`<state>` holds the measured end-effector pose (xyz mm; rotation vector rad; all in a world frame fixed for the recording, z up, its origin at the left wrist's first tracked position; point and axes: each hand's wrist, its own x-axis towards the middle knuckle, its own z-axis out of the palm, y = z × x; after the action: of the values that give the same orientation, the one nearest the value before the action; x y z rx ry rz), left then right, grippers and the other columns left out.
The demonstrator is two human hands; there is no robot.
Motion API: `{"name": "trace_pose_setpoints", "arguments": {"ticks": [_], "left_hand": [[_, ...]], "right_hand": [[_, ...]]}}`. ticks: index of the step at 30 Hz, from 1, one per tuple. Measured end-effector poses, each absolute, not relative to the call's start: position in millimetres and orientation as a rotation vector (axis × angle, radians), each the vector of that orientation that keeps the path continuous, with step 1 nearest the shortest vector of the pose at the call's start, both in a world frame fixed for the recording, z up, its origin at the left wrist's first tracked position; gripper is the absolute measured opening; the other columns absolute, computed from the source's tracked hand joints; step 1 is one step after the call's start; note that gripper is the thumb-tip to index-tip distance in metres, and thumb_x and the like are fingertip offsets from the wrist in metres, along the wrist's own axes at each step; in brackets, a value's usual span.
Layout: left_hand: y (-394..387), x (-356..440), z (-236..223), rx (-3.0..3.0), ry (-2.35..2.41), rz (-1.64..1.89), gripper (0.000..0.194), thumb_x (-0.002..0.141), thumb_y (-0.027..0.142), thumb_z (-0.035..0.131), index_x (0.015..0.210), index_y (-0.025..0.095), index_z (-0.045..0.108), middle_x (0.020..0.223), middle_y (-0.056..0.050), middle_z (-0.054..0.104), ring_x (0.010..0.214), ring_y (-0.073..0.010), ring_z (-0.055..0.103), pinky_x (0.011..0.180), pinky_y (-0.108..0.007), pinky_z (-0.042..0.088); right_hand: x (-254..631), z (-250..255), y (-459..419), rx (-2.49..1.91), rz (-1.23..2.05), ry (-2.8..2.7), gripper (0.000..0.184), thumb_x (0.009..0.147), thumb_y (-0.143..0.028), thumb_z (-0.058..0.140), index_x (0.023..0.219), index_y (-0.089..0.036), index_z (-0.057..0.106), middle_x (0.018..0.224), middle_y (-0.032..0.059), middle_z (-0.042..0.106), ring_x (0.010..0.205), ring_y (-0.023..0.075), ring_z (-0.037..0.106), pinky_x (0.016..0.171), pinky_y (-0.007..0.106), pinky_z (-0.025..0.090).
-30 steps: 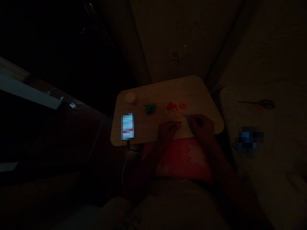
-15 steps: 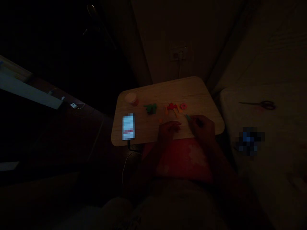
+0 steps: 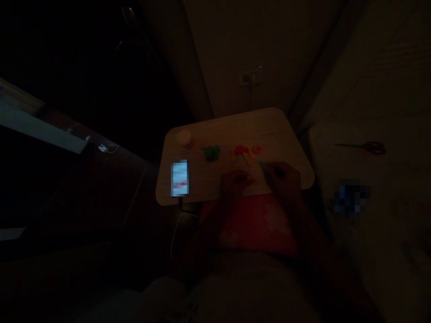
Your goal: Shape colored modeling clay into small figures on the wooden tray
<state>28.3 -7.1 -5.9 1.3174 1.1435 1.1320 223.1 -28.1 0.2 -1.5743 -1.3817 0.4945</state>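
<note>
The scene is very dark. My right hand [image 3: 284,178] is closed around a small teal tool [image 3: 263,165], whose narrow tip points up and left over the wooden table; its exact kind is unclear. Close by on the left, my left hand [image 3: 234,183] rests near the table's front edge with fingers curled together, and what they hold, if anything, cannot be made out. Beyond the hands lie a red piece [image 3: 241,150] with orange strips [image 3: 247,159] beside it, and a pink flower-shaped ring [image 3: 257,149]. A green shaped piece [image 3: 212,153] lies further left.
On the small wooden table [image 3: 266,121] stand a lidded tub [image 3: 185,139] and a lit phone [image 3: 180,178] with a cable. Scissors [image 3: 373,147] and a blurred dark object [image 3: 350,199] lie on the pale surface at right. A wall socket [image 3: 251,76] is behind.
My left hand has shifted slightly left and its fingers look more curled. The right hand, with the teal tool, has barely moved. The picture is a little darker.
</note>
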Motion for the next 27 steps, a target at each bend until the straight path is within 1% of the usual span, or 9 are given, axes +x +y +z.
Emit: {"name": "trace_pose_setpoints", "arguments": {"ticks": [3,7,10,12,14,17,20,24,27], "left_hand": [[-5.2,26.4,-4.2,1.373,1.150,1.174,0.024,0.072,0.038,0.089,0.080,0.018,0.079,0.076,-0.003,0.076,0.069,-0.0153,0.070,0.064,-0.026,0.055],[-3.9,23.5,4.9,1.482,1.080,1.230,0.016,0.081,0.034,0.082,0.088,0.019,0.082,0.091,-0.006,0.080,0.084,-0.0175,0.074,0.079,-0.029,0.059],[-4.8,23.4,7.7,1.478,1.056,1.238,0.022,0.086,0.038,0.078,0.099,0.020,0.082,0.094,-0.008,0.080,0.085,-0.0184,0.075,0.083,-0.031,0.060],[-5.6,24.6,6.5,1.408,1.057,1.236,0.031,0.089,0.041,0.075,0.110,0.020,0.079,0.092,-0.007,0.081,0.081,-0.0182,0.076,0.082,-0.031,0.061],[-5.9,26.4,4.7,1.350,1.059,1.246,0.037,0.090,0.046,0.073,0.115,0.019,0.077,0.089,-0.006,0.081,0.076,-0.0177,0.075,0.078,-0.031,0.061],[-6.0,28.4,4.1,1.349,1.059,1.266,0.036,0.094,0.049,0.068,0.109,0.018,0.078,0.084,-0.006,0.080,0.074,-0.0175,0.074,0.078,-0.031,0.060],[-6.2,28.7,4.6,1.378,1.052,1.268,0.033,0.096,0.047,0.064,0.100,0.017,0.079,0.080,-0.006,0.079,0.075,-0.0177,0.074,0.079,-0.031,0.059],[-6.6,28.2,2.2,1.408,1.081,1.238,0.027,0.090,0.044,0.073,0.092,0.018,0.078,0.083,-0.005,0.079,0.075,-0.0165,0.073,0.075,-0.028,0.058],[-5.9,28.3,1.3,1.386,1.089,1.251,0.029,0.088,0.046,0.074,0.096,0.018,0.079,0.087,-0.006,0.079,0.076,-0.0165,0.073,0.074,-0.027,0.058]], "right_hand": [[222.8,1.6,-28.2,-1.588,0.478,-1.387,0.024,0.089,-0.038,0.067,0.099,-0.020,0.079,0.092,0.0075,0.077,0.077,0.0216,0.068,0.072,0.035,0.052],[222.5,2.7,-28.1,-1.605,0.467,-1.398,0.025,0.089,-0.038,0.065,0.100,-0.020,0.079,0.092,0.0077,0.077,0.077,0.0221,0.069,0.071,0.035,0.053],[221.2,3.5,-28.6,-1.600,0.438,-1.430,0.025,0.090,-0.036,0.063,0.102,-0.020,0.078,0.096,0.0087,0.078,0.080,0.0229,0.069,0.074,0.037,0.053],[219.5,4.0,-29.3,-1.604,0.393,-1.471,0.025,0.092,-0.035,0.061,0.104,-0.020,0.077,0.099,0.0097,0.078,0.084,0.0241,0.070,0.077,0.038,0.054],[217.6,4.3,-29.8,-1.623,0.347,-1.514,0.027,0.093,-0.035,0.060,0.106,-0.019,0.077,0.101,0.0106,0.078,0.088,0.0254,0.070,0.079,0.039,0.053],[214.9,4.1,-30.1,-1.666,0.298,-1.559,0.027,0.094,-0.035,0.058,0.108,-0.020,0.075,0.103,0.0114,0.077,0.092,0.0268,0.070,0.081,0.039,0.053],[212.6,3.5,-31.1,-1.680,0.244,-1.619,0.026,0.095,-0.033,0.056,0.105,-0.020,0.075,0.103,0.0120,0.075,0.095,0.0273,0.068,0.084,0.040,0.052],[212.1,5.1,-33.4,-1.702,0.173,-1.678,0.025,0.094,-0.033,0.057,0.104,-0.019,0.075,0.102,0.0128,0.072,0.100,0.0296,0.065,0.087,0.042,0.051],[214.6,11.5,-30.0,-1.707,0.153,-1.696,0.027,0.094,-0.036,0.058,0.106,-0.020,0.075,0.104,0.0137,0.070,0.104,0.0318,0.061,0.092,0.045,0.050]]}}
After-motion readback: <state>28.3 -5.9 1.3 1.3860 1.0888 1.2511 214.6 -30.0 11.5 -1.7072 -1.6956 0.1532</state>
